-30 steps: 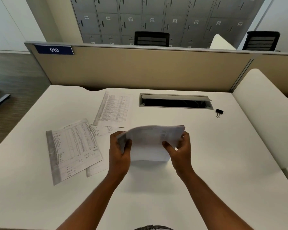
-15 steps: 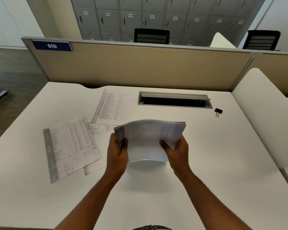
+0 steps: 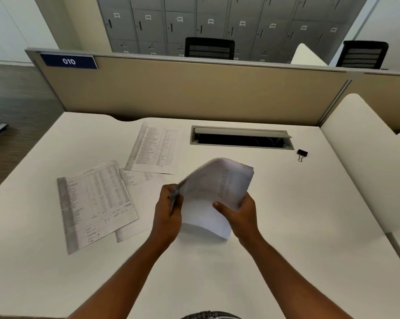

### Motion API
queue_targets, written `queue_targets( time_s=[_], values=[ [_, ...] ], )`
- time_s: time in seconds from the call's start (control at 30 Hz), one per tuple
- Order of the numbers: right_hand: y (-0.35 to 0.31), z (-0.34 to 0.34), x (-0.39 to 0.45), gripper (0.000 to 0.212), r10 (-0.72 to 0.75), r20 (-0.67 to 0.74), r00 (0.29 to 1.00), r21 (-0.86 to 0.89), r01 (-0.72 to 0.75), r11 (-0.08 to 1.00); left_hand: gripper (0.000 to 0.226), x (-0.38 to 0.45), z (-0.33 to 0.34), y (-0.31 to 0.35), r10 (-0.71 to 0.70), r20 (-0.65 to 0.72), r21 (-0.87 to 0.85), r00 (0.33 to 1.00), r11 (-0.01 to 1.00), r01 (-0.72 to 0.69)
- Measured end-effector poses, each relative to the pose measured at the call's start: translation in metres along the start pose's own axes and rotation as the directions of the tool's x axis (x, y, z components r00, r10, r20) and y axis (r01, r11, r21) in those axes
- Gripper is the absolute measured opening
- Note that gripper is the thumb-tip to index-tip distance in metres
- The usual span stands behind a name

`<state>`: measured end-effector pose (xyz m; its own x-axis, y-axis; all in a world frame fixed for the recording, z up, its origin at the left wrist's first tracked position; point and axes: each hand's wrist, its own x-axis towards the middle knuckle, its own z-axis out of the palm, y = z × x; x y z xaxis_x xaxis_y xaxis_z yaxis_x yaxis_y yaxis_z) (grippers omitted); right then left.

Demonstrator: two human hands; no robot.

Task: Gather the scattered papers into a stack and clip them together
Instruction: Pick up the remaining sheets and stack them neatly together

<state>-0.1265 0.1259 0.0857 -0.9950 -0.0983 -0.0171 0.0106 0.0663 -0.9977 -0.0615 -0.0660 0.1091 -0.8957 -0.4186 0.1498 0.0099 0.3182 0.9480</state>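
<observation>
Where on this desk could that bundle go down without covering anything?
Bare desk lies right of the right hand, below the binder clip, and near the front edge. The left is crowded with loose sheets.

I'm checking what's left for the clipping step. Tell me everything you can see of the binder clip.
The binder clip is small, with a black body and thin wire handles that look like metal and point toward the near edge. It lies on the white desk, just right of the open cable tray, at the far right. Nothing touches it; both hands are away from it, holding the paper stack. Finer detail is too small to tell.
</observation>
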Motion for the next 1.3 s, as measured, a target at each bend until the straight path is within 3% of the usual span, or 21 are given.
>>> queue_targets(
  time_s=[0.17, 0.33, 0.47, 0.6, 0.73, 0.8, 0.9, 1.07, 1.2, 1.3],
  values=[
    [0.002, -0.008, 0.005, 0.054, -0.001, -0.034, 0.999, 0.033, 0.002, 0.999, 0.035, 0.006, -0.003, -0.004, -0.062, -0.067, -0.042, 0.996, 0.997, 0.059],
    [-0.001, -0.001, 0.001, 0.029, -0.001, -0.060, 0.998, 0.006, 0.001, 1.000, 0.031, 0.003, 0.002, -0.001, -0.026, -0.070, -0.029, 0.997, 0.999, 0.024],
    [-0.006, -0.005, 0.002, 0.059, -0.070, -0.025, 0.997, 0.021, 0.071, 0.997, 0.036, -0.002, 0.000, 0.005, -0.007, -0.060, -0.017, 0.998, 1.000, 0.006],
    [-0.004, 0.001, 0.000, 0.041, -0.059, -0.059, 0.997, -0.069, 0.055, 0.996, 0.030, -0.001, 0.006, 0.008, -0.011, -0.088, 0.009, 0.996, 1.000, 0.012],
    [-0.003, -0.006, 0.006, 0.049, -0.012, -0.063, 0.998, 0.000, 0.012, 1.000, 0.039, 0.001, 0.002, 0.001, -0.050, -0.092, -0.034, 0.994, 0.998, 0.047],
    [-0.002, 0.000, 0.002, 0.046, 0.011, -0.041, 0.999, -0.019, -0.012, 1.000, 0.034, -0.003, 0.004, 0.002, -0.031, -0.051, -0.002, 0.998, 1.000, 0.031],
    [-0.001, -0.001, 0.005, 0.043, 0.001, -0.086, 0.996, 0.004, 0.000, 1.000, 0.035, -0.001, 0.003, 0.000, -0.050, -0.101, -0.032, 0.994, 0.998, 0.047],
    [-0.002, 0.001, 0.003, 0.056, 0.020, -0.030, 0.999, -0.003, -0.020, 1.000, 0.026, -0.002, 0.006, -0.001, -0.036, -0.057, -0.014, 0.998, 0.999, 0.035],
    [-0.003, -0.003, 0.009, 0.051, 0.019, -0.088, 0.996, 0.053, -0.014, 0.999, 0.026, 0.001, 0.004, -0.001, -0.067, -0.114, -0.054, 0.991, 0.997, 0.061],
    [-0.003, 0.003, 0.005, 0.049, 0.012, -0.020, 1.000, 0.015, -0.012, 1.000, 0.026, -0.002, 0.006, -0.003, -0.032, -0.061, -0.005, 0.998, 0.999, 0.032]
  ],
)
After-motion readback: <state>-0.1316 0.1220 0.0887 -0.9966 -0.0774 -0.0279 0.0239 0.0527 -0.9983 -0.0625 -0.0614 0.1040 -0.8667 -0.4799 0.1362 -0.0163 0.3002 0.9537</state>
